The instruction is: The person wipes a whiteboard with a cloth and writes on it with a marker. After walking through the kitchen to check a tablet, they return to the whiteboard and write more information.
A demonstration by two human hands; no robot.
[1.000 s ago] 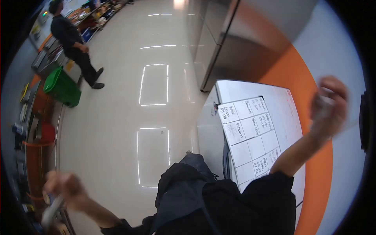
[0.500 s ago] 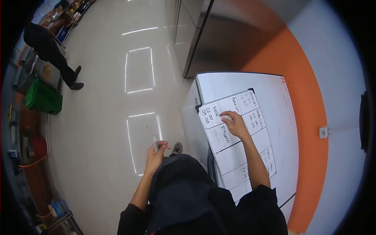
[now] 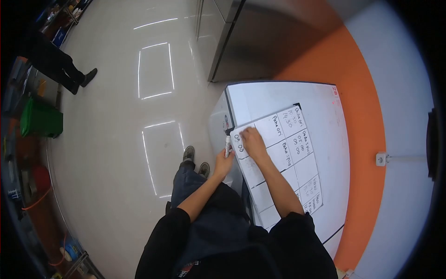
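Note:
A ruled whiteboard [image 3: 268, 132] with handwritten words and times lies tilted on top of a white chest-like unit [image 3: 260, 98]. My right hand [image 3: 253, 143] is on its upper left cell, fingers pinched together just above the written "09.00". The small white wad seen in those fingers earlier is mostly hidden by them now. Grey smudges show in the cell below. My left hand [image 3: 224, 163] grips a white marker [image 3: 228, 145] with a dark end, held upright beside the board's left edge.
A steel cabinet [image 3: 251, 44] stands beyond the white unit. An orange-and-grey wall with a socket [image 3: 381, 159] is to the right. Across the tiled floor [image 3: 116, 139], a person in dark clothes [image 3: 60, 65] stands near a green bin [image 3: 42, 118] and shelving.
My left hand has come right with the marker, up to the board's edge. My right hand has moved left. "Kulit 05.00" is no longer visible, and the "corn" writing has become a smudge.

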